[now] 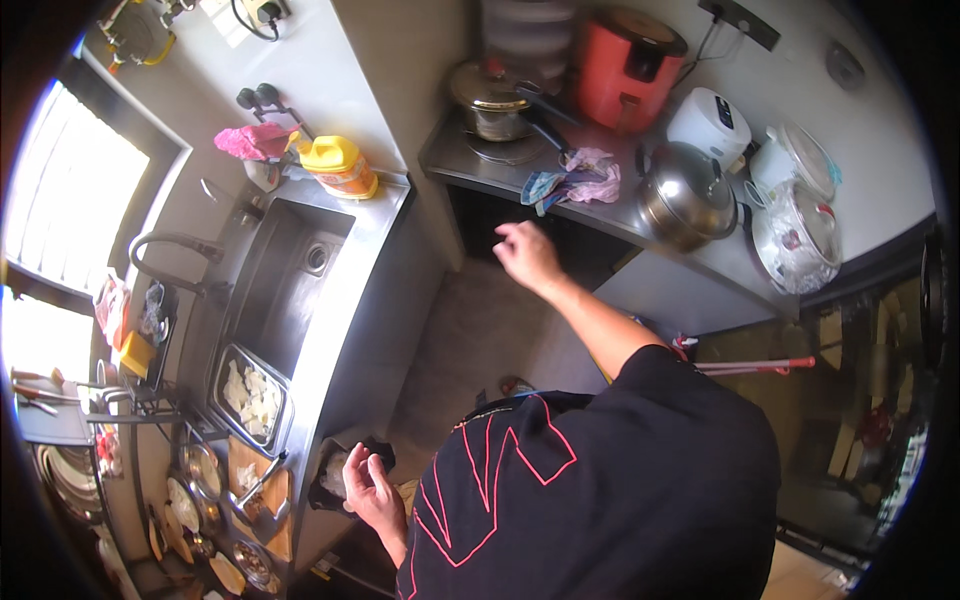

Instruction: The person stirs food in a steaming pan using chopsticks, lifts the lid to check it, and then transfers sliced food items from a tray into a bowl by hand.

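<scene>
My right hand (pixel 527 256) is stretched out, its fingers loosely bent with nothing in them, in front of the dark opening under the counter. Just above it in the view, a crumpled pink and blue cloth (pixel 581 180) lies at the counter's edge. Beyond the cloth stands a lidded steel saucepan (pixel 493 105) with black handles. My left hand (pixel 369 484) is empty, its fingers apart, over a black-lined bin (pixel 330 480) beside the sink counter. White food pieces (pixel 251 394) lie in a metal tray by the sink.
The steel sink (pixel 292 277) is at the left, with a yellow bottle (pixel 337 166) at its far end. A wooden cutting board (pixel 262 502) holds a cleaver. A steel pot (pixel 686 195), a red air fryer (pixel 630 71) and a white rice cooker (pixel 707 127) stand on the other counter.
</scene>
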The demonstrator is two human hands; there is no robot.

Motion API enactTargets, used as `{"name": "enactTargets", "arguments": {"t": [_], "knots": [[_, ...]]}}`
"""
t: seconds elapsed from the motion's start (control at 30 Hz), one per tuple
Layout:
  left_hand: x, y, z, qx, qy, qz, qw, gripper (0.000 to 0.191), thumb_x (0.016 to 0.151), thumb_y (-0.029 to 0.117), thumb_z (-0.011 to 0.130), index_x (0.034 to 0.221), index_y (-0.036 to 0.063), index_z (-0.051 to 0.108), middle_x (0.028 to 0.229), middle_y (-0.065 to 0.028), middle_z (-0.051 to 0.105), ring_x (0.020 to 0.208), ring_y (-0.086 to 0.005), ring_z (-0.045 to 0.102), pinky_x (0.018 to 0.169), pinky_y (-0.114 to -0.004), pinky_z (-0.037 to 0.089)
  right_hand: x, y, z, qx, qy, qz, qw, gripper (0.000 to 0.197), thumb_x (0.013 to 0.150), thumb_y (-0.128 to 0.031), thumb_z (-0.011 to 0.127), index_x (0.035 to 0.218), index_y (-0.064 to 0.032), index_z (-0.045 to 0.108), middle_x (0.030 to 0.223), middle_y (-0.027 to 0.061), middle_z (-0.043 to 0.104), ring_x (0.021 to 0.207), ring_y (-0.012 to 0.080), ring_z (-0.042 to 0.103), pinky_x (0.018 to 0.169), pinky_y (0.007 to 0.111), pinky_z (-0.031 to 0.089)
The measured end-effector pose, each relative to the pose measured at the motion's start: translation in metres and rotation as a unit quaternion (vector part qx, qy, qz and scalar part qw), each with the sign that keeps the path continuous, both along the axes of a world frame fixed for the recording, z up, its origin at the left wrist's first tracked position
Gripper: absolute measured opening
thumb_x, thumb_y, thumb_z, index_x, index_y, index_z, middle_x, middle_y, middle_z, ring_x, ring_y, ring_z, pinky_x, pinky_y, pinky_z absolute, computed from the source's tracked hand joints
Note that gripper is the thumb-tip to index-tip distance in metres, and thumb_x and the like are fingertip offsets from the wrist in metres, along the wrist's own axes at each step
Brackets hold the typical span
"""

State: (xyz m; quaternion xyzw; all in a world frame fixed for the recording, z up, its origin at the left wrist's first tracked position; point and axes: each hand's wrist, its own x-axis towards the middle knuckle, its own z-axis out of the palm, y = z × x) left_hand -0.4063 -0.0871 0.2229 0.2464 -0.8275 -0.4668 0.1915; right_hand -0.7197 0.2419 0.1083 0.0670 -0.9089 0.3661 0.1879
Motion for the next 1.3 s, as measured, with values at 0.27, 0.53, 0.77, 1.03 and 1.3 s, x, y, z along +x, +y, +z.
{"name": "enactTargets", "arguments": {"t": [0.27, 0.53, 0.77, 1.03, 1.3], "knots": [[0.017, 0.018, 0.002, -0.093, -0.066, -0.006, 0.993, 0.023, 0.097, 0.010, 0.067, 0.117, -0.0006, 0.066, 0.096, -0.0089, 0.068, 0.082, -0.0153, 0.065, 0.077, -0.028, 0.053, -0.073, 0.159, -0.030, 0.162, -0.019, -0.269, 0.949, 0.075, 0.079, -0.033, 0.081, 0.139, -0.0030, 0.048, 0.129, 0.0269, 0.052, 0.124, 0.0429, 0.050, 0.107, 0.047, 0.042], [0.129, 0.008, -0.108, -0.037, -0.215, 0.130, 0.967, 0.022, 0.096, 0.016, 0.068, 0.109, -0.0011, 0.070, 0.095, -0.0128, 0.073, 0.083, -0.0175, 0.069, 0.078, -0.030, 0.054, -0.119, 0.182, -0.061, 0.110, -0.197, -0.283, 0.932, 0.089, 0.075, -0.036, 0.083, 0.147, -0.0025, 0.042, 0.142, 0.0343, 0.044, 0.134, 0.0436, 0.044, 0.112, 0.045, 0.038], [0.197, 0.031, -0.161, 0.076, -0.331, 0.152, 0.928, 0.031, 0.095, 0.026, 0.068, 0.106, -0.0024, 0.071, 0.093, -0.0152, 0.075, 0.085, -0.0223, 0.071, 0.081, -0.034, 0.054, -0.240, 0.258, -0.115, 0.140, -0.239, -0.250, 0.928, 0.051, 0.087, -0.038, 0.069, 0.127, -0.0070, 0.066, 0.132, 0.0218, 0.063, 0.126, 0.0366, 0.057, 0.105, 0.041, 0.045], [0.327, 0.067, -0.217, 0.158, -0.421, 0.345, 0.824, 0.038, 0.090, 0.040, 0.070, 0.099, 0.0035, 0.074, 0.077, -0.0114, 0.072, 0.071, -0.0221, 0.069, 0.070, -0.036, 0.055, -0.180, 0.225, -0.087, 0.311, -0.238, -0.151, 0.908, 0.070, 0.087, -0.051, 0.063, 0.142, -0.0082, 0.054, 0.142, 0.0221, 0.055, 0.130, 0.0405, 0.052, 0.109, 0.050, 0.042], [0.312, 0.053, -0.257, 0.203, -0.348, 0.386, 0.830, 0.035, 0.089, 0.039, 0.071, 0.099, 0.0061, 0.074, 0.090, -0.0119, 0.075, 0.085, -0.0230, 0.070, 0.081, -0.039, 0.054, -0.056, 0.151, -0.097, 0.209, 0.027, -0.159, 0.965, 0.042, 0.083, -0.023, 0.070, 0.118, -0.0008, 0.067, 0.119, 0.0239, 0.066, 0.115, 0.0389, 0.059, 0.102, 0.048, 0.046]]}}
